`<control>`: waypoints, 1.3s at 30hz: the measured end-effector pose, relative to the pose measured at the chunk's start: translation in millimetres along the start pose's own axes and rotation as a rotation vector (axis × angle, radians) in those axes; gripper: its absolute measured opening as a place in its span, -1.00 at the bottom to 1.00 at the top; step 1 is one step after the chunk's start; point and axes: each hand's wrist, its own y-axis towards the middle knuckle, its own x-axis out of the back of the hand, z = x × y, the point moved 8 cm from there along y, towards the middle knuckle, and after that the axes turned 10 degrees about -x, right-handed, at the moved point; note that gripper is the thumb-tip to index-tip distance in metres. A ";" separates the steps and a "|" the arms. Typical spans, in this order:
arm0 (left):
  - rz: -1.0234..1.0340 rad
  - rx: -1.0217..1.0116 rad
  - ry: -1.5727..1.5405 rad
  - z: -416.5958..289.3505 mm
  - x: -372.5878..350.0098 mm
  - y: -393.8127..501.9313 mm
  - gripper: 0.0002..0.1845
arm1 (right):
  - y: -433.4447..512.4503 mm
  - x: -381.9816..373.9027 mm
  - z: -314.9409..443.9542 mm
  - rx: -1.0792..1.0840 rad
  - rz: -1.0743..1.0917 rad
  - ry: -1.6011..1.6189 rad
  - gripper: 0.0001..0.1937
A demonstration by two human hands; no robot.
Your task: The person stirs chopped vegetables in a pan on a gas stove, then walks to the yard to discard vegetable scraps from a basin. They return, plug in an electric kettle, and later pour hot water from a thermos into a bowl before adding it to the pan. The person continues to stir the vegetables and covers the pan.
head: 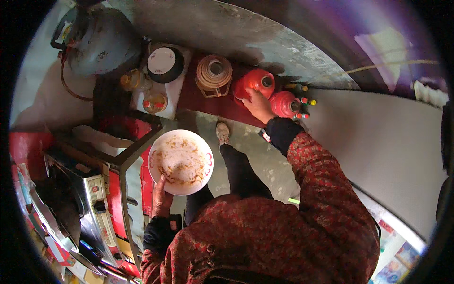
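In my left hand (161, 200) is a wide white bowl (181, 158) with red heart patterns on its rim. My thumb lies over the bowl's near edge. Brown smears and residue cover the inside. My right hand (258, 105) grips the near side of a red thermos flask (256, 78), which has a dark stopper; the handle under my fingers is hidden. Just right of it is a second, ribbed red thermos flask (284, 104). Left of these stands a pale ribbed thermos flask (213, 72) with a wire handle. All three are on a dark red tabletop (189, 87).
Small bottles (308, 100) with coloured caps crowd the right end. On a white board (172, 103) sit a dark pot (179, 72) under a white plate (161, 60) and jars (155, 103). A gas cylinder (103, 42) and a metal gas stove (97, 209) are at left.
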 end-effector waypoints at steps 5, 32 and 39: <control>0.012 -0.104 -0.110 15.8 -5.2 26.1 -0.35 | 84.4 -6.4 88.8 0.316 -0.113 -0.254 -0.49; -0.056 -0.083 -0.238 42.9 37.5 41.4 -0.36 | 114.2 24.5 -74.1 -0.331 -0.060 0.473 -0.46; -0.072 -0.042 -0.198 48.1 43.5 47.0 -0.33 | 73.1 57.4 -137.9 -0.182 -0.451 0.079 -0.54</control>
